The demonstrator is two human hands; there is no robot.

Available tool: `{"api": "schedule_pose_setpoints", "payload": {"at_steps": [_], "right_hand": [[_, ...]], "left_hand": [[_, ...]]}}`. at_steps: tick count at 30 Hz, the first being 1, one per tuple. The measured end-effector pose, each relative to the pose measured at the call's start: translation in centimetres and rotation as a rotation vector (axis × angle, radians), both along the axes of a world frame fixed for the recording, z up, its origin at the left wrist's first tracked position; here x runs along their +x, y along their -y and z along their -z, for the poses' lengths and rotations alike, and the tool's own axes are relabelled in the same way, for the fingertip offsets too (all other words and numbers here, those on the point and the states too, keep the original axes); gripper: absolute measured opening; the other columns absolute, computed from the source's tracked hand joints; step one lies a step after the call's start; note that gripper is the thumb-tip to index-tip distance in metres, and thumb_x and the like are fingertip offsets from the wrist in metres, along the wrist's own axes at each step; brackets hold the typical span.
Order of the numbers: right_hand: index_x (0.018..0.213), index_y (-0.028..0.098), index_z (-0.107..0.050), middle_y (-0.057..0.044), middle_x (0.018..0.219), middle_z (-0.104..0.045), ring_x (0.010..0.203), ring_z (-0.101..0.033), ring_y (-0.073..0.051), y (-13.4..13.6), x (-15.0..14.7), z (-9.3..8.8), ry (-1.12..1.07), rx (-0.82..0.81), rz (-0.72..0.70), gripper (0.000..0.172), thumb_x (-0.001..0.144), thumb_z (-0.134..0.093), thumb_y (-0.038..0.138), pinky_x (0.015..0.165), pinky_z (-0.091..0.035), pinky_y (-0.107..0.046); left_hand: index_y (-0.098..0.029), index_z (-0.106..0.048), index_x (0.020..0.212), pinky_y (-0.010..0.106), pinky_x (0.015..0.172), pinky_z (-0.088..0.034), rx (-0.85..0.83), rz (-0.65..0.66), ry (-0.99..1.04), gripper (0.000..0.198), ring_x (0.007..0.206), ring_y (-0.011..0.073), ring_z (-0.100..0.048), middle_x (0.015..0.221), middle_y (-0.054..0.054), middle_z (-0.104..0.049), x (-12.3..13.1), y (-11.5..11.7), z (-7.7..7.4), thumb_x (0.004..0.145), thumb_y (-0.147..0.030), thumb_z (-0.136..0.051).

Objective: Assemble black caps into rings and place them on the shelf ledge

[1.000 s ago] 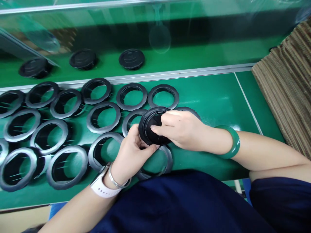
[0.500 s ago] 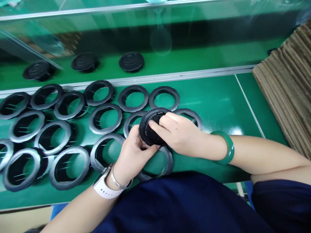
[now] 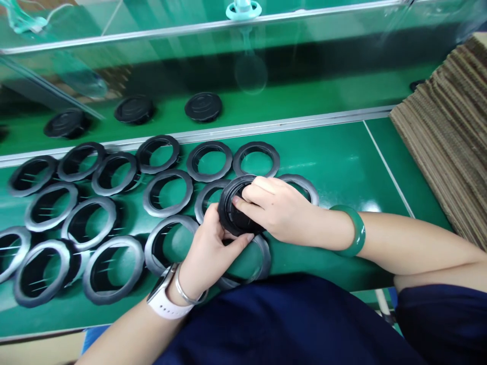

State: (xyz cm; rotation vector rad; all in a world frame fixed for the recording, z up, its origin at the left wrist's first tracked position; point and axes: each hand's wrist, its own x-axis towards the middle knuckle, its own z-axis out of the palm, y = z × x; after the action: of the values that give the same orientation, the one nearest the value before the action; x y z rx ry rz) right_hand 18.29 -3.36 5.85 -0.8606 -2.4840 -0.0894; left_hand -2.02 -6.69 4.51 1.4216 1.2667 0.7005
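Observation:
Above the bench I hold a black round plastic part (image 3: 236, 217), a collar with a dark inner piece, tilted towards me. My left hand (image 3: 208, 246) is closed around its lower left rim, thumb at the bottom edge. The fingers of my right hand (image 3: 283, 208) are bent over its upper right side and reach into the opening, closed on the part; their tips are partly hidden. Beneath my hands lie more black rings, among them a ring (image 3: 262, 258) under the left thumb and another ring (image 3: 306, 186) behind the right hand.
Several black flanged rings (image 3: 104, 223) stand in loose rows on the green bench (image 3: 335, 152), to the left. Behind a metal strip (image 3: 289, 124) sit black round caps (image 3: 203, 107). A stack of corrugated cardboard (image 3: 445, 126) lies at the right. A pale green fixture (image 3: 243, 10) is at the top.
My right fingers have shifted slightly on the round part, which both hands still hold. The camera view has tilted a little, so the bench things appear lower.

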Motion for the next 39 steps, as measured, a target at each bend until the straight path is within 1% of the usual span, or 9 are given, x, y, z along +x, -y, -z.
{"api": "schedule_pose_setpoints", "payload": {"at_steps": [5,8,11,13,18,28,33,37,39], "right_hand": [[0.125,0.015,-0.059,-0.014,0.124,-0.057,0.115,-0.051,-0.028,-0.1,0.8,-0.6,-0.354,-0.048,0.080,0.032,0.100,-0.054,0.033,0.097,-0.046,-0.046],[0.135,0.015,-0.051,-0.014,0.131,-0.056,0.123,-0.051,-0.026,-0.2,0.9,-0.8,-0.534,-0.369,0.208,0.040,0.101,-0.054,0.036,0.106,-0.042,-0.045],[0.120,0.019,-0.058,-0.007,0.118,-0.064,0.112,-0.059,-0.022,-0.5,0.6,-0.5,-0.624,-0.783,0.248,0.023,0.100,-0.052,0.029,0.098,-0.046,-0.040],[0.111,0.020,-0.059,-0.003,0.110,-0.066,0.104,-0.061,-0.019,-0.6,0.3,-0.3,-0.700,-0.929,0.247,0.015,0.098,-0.055,0.028,0.092,-0.047,-0.036],[0.099,0.020,-0.059,0.000,0.099,-0.067,0.095,-0.061,-0.018,-0.4,-0.4,0.1,-0.827,-1.028,0.230,0.009,0.091,-0.062,0.023,0.086,-0.046,-0.033],[0.089,0.020,-0.056,0.002,0.089,-0.065,0.086,-0.059,-0.017,0.0,-1.1,0.0,-0.855,-1.008,0.307,0.012,0.084,-0.067,0.022,0.079,-0.044,-0.032],[0.094,0.019,-0.056,-0.002,0.099,-0.065,0.095,-0.060,-0.020,-0.1,-1.1,-0.2,-0.798,-1.043,0.326,0.009,0.088,-0.062,0.023,0.087,-0.045,-0.037],[0.112,0.021,-0.055,-0.003,0.109,-0.066,0.100,-0.063,-0.021,0.0,-0.5,-1.2,-0.795,-1.197,0.092,0.038,0.078,-0.071,0.020,0.088,-0.051,-0.036],[0.115,0.021,-0.054,-0.003,0.111,-0.065,0.101,-0.064,-0.022,0.2,-0.3,-1.4,-0.763,-1.207,0.078,0.046,0.073,-0.074,0.018,0.087,-0.052,-0.036]], "left_hand": [[-0.026,-0.045,0.124,0.025,0.075,-0.061,-0.125,-0.038,0.240,0.059,0.090,0.0154,-0.071,0.109,0.000,-0.067,0.5,0.1,-0.5,0.077,-0.019,-0.080],[-0.027,-0.043,0.128,0.024,0.078,-0.061,-0.090,-0.078,0.269,0.064,0.095,0.0155,-0.071,0.117,0.001,-0.066,0.5,0.1,-0.6,0.077,-0.019,-0.081],[-0.027,-0.042,0.133,0.030,0.087,-0.061,-0.074,-0.061,0.258,0.069,0.107,0.0207,-0.069,0.126,0.005,-0.064,0.1,0.3,-0.1,0.076,-0.022,-0.082],[-0.027,-0.039,0.138,0.036,0.094,-0.060,-0.072,-0.041,0.242,0.078,0.117,0.0254,-0.066,0.134,0.008,-0.061,-0.2,0.5,0.2,0.074,-0.025,-0.084],[-0.026,-0.036,0.144,0.045,0.104,-0.054,0.002,-0.007,0.205,0.082,0.131,0.0326,-0.056,0.145,0.013,-0.052,-0.6,1.0,0.5,0.076,-0.031,-0.083],[-0.024,-0.038,0.142,0.046,0.106,-0.050,0.131,-0.039,0.013,0.069,0.129,0.0309,-0.055,0.140,0.012,-0.054,-0.7,1.1,0.3,0.085,-0.041,-0.073],[-0.024,-0.042,0.138,0.045,0.106,-0.048,0.178,-0.043,-0.079,0.055,0.126,0.0287,-0.056,0.136,0.010,-0.057,-0.8,0.7,0.3,0.092,-0.042,-0.065],[-0.026,-0.047,0.132,0.039,0.102,-0.049,0.228,-0.088,-0.104,0.040,0.124,0.0261,-0.056,0.131,0.007,-0.060,-0.9,0.4,0.2,0.097,-0.042,-0.057],[-0.026,-0.048,0.130,0.036,0.100,-0.049,0.235,-0.073,-0.106,0.037,0.121,0.0244,-0.058,0.129,0.006,-0.061,-0.9,0.4,0.1,0.097,-0.042,-0.056]]}}
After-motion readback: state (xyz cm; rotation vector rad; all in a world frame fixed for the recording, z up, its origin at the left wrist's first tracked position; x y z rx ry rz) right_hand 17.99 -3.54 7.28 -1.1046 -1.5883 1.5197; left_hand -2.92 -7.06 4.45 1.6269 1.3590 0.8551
